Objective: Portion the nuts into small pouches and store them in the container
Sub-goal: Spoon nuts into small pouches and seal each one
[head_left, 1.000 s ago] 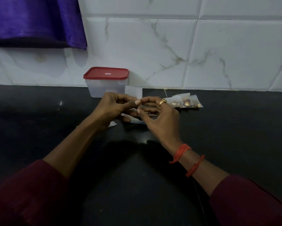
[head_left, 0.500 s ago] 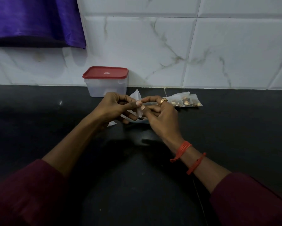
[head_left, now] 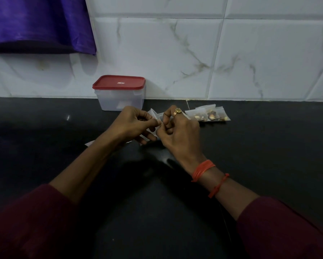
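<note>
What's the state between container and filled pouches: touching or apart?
Apart. The head view shows a strip of bare black counter between the container and the filled pouches, which lie off to its right.

Both hands meet over a black countertop (head_left: 269,165). The left hand (head_left: 132,124) and right hand (head_left: 177,131), fingers curled, pinch a small clear pouch (head_left: 155,116) between them. Behind, against the marbled tile wall (head_left: 175,53), stands a translucent container (head_left: 121,100), its red lid (head_left: 119,82) on. To the right lie filled pouches of nuts (head_left: 208,115). Orange threads (head_left: 203,169) circle the right wrist.
</note>
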